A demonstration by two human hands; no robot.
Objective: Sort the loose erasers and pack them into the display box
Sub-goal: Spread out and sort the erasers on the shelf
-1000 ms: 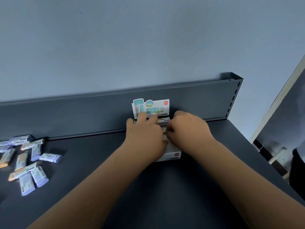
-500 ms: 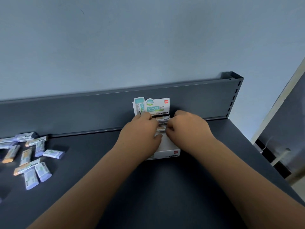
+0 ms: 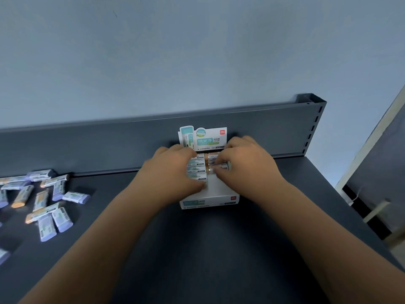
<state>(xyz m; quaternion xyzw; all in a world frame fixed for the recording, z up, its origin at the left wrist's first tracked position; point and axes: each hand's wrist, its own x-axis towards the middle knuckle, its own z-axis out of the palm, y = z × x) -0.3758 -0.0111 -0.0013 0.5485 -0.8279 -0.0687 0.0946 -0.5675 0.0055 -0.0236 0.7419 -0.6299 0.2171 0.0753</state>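
Note:
The white display box [image 3: 210, 201] stands at the middle of the dark shelf, its printed header card [image 3: 206, 139] upright against the back panel. Inside, a left column of green-labelled erasers [image 3: 196, 170] lies beside a right column of orange-tipped erasers [image 3: 211, 160]. My left hand [image 3: 171, 172] spans the left column, fingers at its far end and thumb at its near end. With curled fingers, my right hand [image 3: 247, 165] pinches the nearest orange-tipped eraser in the right column. Several loose erasers [image 3: 50, 200], purple and orange, lie scattered at the far left.
The shelf's upright back panel [image 3: 109, 145] runs behind the box. The shelf surface [image 3: 197, 249] ends at its right edge near a slotted post [image 3: 315, 123], with a drop to the floor beyond. A blue wall rises above.
My hands have drawn slightly apart over the box, uncovering both columns of erasers between them. The view has shifted a little, so the loose erasers sit further right in frame.

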